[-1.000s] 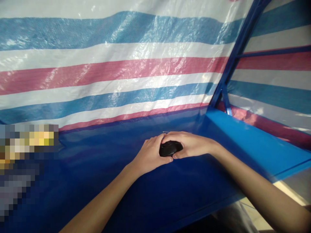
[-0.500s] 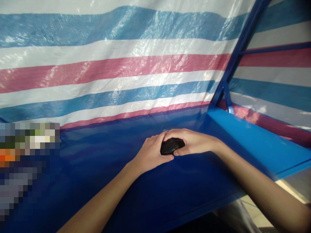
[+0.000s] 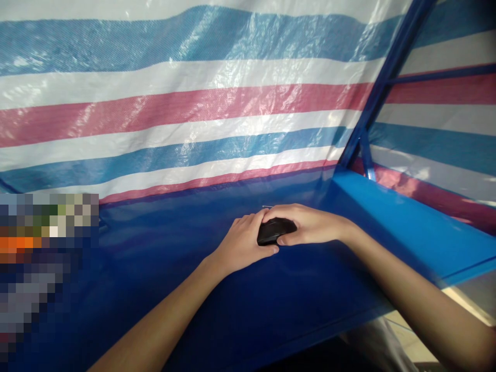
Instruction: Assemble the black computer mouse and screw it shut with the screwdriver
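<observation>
Between my two hands is a glossy black computer mouse, held low over the blue tabletop. My left hand wraps its left side, the thumb along the near edge. From the right, my right hand curls over the far side, with its thumb on the near right. The fingertips of both hands meet behind it, and its far side and underside are hidden. Just past those fingertips a thin pale sliver shows, too small to name. Whether the mouse rests on the tabletop I cannot tell.
A striped plastic sheet hangs behind the tabletop. At the right are a blue metal post with a brace and a sunlit lighter-blue surface. A pixelated patch covers things at the left.
The view has shifted very slightly. Both hands keep the same grip on the mouse, and a little more of the pale sliver shows behind them.
</observation>
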`<state>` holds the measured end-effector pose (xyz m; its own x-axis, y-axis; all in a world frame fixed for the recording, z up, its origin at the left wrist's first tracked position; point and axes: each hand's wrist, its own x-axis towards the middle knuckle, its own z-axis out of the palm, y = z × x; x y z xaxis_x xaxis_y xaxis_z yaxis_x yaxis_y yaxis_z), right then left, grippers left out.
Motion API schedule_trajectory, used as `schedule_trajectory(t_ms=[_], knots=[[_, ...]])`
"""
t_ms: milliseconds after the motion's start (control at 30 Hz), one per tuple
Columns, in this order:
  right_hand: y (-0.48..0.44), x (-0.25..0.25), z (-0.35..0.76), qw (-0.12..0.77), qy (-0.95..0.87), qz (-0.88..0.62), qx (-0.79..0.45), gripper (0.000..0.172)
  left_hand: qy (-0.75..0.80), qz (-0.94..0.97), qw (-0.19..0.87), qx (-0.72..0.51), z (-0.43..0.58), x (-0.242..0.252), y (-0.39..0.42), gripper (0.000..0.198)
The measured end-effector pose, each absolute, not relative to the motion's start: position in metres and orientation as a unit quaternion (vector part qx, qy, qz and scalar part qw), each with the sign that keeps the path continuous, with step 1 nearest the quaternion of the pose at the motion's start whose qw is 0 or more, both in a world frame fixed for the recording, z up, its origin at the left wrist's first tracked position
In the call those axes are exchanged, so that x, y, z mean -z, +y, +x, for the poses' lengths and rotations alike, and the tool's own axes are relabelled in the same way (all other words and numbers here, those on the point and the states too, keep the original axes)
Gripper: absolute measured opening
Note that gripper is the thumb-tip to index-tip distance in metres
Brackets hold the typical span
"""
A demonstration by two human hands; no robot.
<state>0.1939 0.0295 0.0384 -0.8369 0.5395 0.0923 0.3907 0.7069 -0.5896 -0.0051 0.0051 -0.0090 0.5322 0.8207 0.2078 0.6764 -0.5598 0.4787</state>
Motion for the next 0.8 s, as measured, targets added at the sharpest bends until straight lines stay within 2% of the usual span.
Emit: schedule_trajectory(t_ms=[800], knots=[[0.0313,-0.0353,0.1922,0.131,-0.918,-0.261,-0.267,0.049,0.430,0.863,0.162,-0.209,-0.0063,0.0103,0.0047,0.070]])
